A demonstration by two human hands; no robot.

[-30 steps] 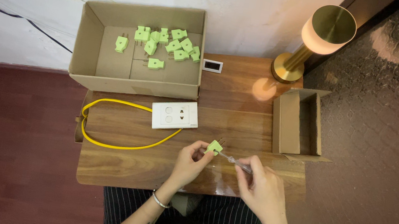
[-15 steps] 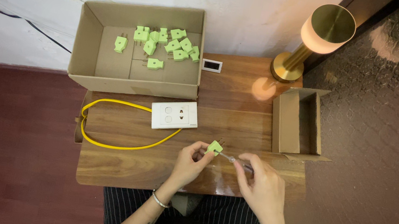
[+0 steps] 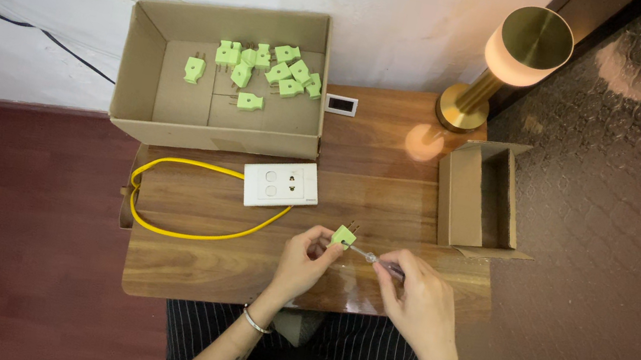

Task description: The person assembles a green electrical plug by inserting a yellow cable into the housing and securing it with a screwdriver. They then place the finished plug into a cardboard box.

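My left hand (image 3: 304, 262) pinches a small green plug (image 3: 344, 235) just above the wooden table (image 3: 192, 258), its metal prongs pointing away from me. My right hand (image 3: 420, 298) grips a thin screwdriver (image 3: 376, 260) whose tip touches the plug's side. Both hands are near the table's front edge, right of the middle. A white socket block (image 3: 280, 183) with a yellow cable (image 3: 155, 223) lies just beyond my left hand.
A large open cardboard box (image 3: 150, 58) at the back left holds several more green plugs (image 3: 265, 72). A smaller open cardboard box (image 3: 480, 198) sits at the right edge. A brass lamp (image 3: 510, 60), lit, stands at the back right beside a small white device (image 3: 341, 105).
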